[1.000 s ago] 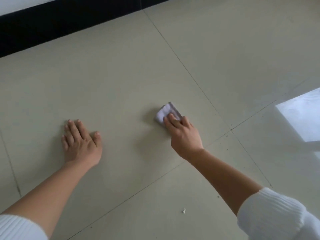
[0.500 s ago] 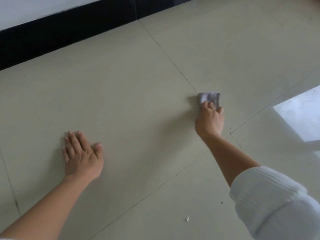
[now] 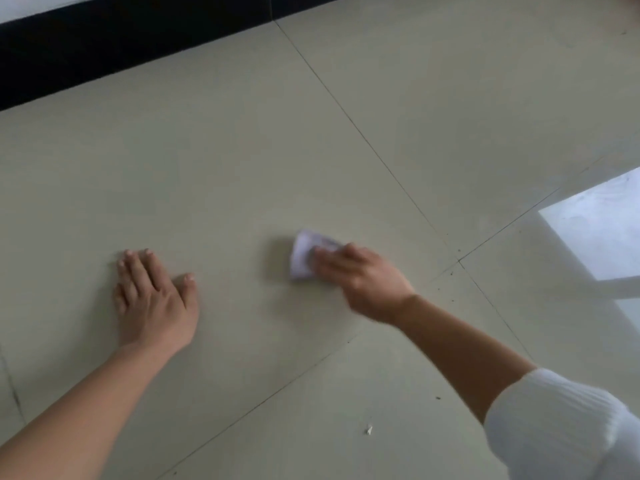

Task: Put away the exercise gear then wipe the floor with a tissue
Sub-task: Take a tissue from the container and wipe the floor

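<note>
A folded white tissue (image 3: 303, 255) lies flat on the pale beige tiled floor (image 3: 214, 174), near the middle of the view. My right hand (image 3: 360, 280) presses its fingers down on the tissue's right part; the hand is blurred by motion. My left hand (image 3: 154, 299) rests flat on the floor to the left, palm down with fingers spread, holding nothing. No exercise gear is in view.
A black skirting board (image 3: 114, 46) runs along the wall at the top left. A small white scrap (image 3: 369, 429) and a few dark specks (image 3: 452, 271) lie on the tiles near me. A bright window reflection (image 3: 602, 230) shines at the right.
My right hand has swept the tissue back to the left, from the tile joint toward the middle of the tile. The left hand has stayed planted.
</note>
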Action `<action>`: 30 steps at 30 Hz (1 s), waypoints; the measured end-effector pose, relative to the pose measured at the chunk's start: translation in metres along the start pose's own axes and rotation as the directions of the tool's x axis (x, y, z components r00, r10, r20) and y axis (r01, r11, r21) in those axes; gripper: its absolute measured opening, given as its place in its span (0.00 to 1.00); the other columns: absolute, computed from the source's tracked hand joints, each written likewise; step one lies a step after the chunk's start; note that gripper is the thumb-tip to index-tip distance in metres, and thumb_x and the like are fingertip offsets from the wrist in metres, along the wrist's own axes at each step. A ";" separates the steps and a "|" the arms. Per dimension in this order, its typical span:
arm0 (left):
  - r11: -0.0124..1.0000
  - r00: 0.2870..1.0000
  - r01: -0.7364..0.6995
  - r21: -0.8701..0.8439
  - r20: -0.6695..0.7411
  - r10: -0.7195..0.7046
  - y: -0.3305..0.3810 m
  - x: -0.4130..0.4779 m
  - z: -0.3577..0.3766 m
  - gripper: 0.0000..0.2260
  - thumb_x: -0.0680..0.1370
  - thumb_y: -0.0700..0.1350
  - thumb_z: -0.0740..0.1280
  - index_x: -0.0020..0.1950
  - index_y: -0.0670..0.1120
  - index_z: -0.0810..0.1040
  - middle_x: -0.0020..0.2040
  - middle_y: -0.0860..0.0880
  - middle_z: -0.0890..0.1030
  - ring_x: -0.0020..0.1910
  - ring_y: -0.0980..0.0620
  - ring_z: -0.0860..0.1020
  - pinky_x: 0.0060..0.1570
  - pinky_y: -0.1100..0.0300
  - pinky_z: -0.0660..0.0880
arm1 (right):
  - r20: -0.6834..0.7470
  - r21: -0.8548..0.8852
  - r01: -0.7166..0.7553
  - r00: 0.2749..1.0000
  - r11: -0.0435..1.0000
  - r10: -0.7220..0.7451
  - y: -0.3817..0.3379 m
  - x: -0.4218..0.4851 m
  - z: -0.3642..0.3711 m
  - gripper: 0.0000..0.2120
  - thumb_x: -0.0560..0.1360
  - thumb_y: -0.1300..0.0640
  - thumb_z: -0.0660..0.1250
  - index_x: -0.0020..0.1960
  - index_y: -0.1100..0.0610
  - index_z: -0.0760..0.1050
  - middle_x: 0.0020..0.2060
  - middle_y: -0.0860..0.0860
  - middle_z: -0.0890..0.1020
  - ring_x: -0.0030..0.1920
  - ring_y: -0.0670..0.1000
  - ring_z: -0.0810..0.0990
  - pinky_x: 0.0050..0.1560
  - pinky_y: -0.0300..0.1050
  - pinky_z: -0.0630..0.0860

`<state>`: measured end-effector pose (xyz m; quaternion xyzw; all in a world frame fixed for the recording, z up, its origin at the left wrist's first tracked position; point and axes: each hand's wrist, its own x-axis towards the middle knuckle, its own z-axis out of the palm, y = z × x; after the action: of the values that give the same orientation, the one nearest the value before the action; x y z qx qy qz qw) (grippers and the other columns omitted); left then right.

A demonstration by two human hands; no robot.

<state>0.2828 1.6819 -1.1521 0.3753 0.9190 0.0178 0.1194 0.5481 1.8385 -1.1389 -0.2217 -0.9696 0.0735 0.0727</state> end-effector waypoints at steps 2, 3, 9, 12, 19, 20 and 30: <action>1.000 1.000 -0.009 0.008 0.019 0.009 -0.004 0.000 -0.001 0.31 0.80 0.53 0.53 0.75 0.33 0.52 0.75 0.33 0.51 0.75 0.37 0.49 0.71 0.41 0.49 | -0.059 -0.001 -0.479 0.876 0.878 0.478 0.042 -0.019 -0.014 0.31 0.66 0.68 0.57 0.68 0.53 0.72 0.62 0.54 0.78 0.49 0.59 0.74 0.44 0.49 0.77; 1.000 1.000 -0.014 0.008 0.025 0.014 -0.005 0.000 -0.002 0.31 0.80 0.52 0.56 0.75 0.34 0.51 0.76 0.34 0.50 0.76 0.38 0.49 0.72 0.41 0.48 | -0.059 -0.027 -0.703 0.711 0.711 0.701 0.060 -0.030 -0.023 0.32 0.67 0.69 0.57 0.70 0.52 0.69 0.66 0.52 0.75 0.51 0.60 0.72 0.46 0.49 0.76; 0.999 1.000 -0.007 -0.041 -0.013 0.006 0.000 -0.005 0.002 0.34 0.75 0.53 0.48 0.74 0.32 0.52 0.74 0.31 0.52 0.75 0.35 0.50 0.71 0.40 0.49 | -0.049 -0.063 -0.882 0.470 0.467 0.881 0.048 -0.053 -0.029 0.29 0.72 0.67 0.58 0.72 0.54 0.65 0.70 0.48 0.70 0.56 0.58 0.70 0.52 0.48 0.71; 0.999 0.999 0.003 -0.049 -0.033 -0.005 0.003 -0.006 0.005 0.33 0.74 0.52 0.49 0.73 0.31 0.54 0.73 0.29 0.54 0.74 0.33 0.52 0.70 0.39 0.50 | -0.043 -0.019 -0.710 0.704 0.704 0.709 -0.010 -0.055 -0.012 0.28 0.66 0.69 0.62 0.65 0.57 0.74 0.63 0.51 0.78 0.47 0.58 0.74 0.44 0.46 0.75; 0.998 0.999 -0.052 -0.039 -0.005 0.051 0.001 -0.018 0.004 0.34 0.74 0.53 0.50 0.73 0.31 0.56 0.73 0.29 0.55 0.74 0.33 0.53 0.70 0.38 0.51 | 0.079 0.091 -0.192 0.980 0.977 0.185 0.003 -0.084 -0.025 0.25 0.67 0.69 0.58 0.60 0.55 0.79 0.57 0.49 0.82 0.44 0.57 0.78 0.41 0.45 0.79; 0.997 0.998 -0.067 -0.039 0.004 0.067 0.001 -0.022 0.004 0.35 0.74 0.53 0.50 0.73 0.31 0.56 0.73 0.30 0.55 0.74 0.33 0.53 0.70 0.38 0.51 | 0.074 0.097 -0.327 0.944 0.940 0.321 0.017 -0.088 -0.032 0.26 0.67 0.69 0.60 0.61 0.53 0.79 0.55 0.49 0.83 0.45 0.57 0.79 0.39 0.46 0.79; 0.987 0.976 -0.159 0.023 0.152 0.153 -0.009 -0.039 -0.006 0.31 0.80 0.51 0.55 0.76 0.36 0.49 0.76 0.35 0.46 0.76 0.40 0.45 0.73 0.44 0.45 | -0.063 0.063 -0.758 0.646 0.649 0.761 -0.047 -0.088 -0.015 0.27 0.63 0.70 0.56 0.58 0.57 0.79 0.54 0.54 0.82 0.43 0.60 0.78 0.36 0.44 0.74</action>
<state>0.3021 1.6488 -1.1398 0.4485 0.8753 -0.0170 0.1798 0.6092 1.7597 -1.1251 -0.6092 -0.7823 0.1027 0.0793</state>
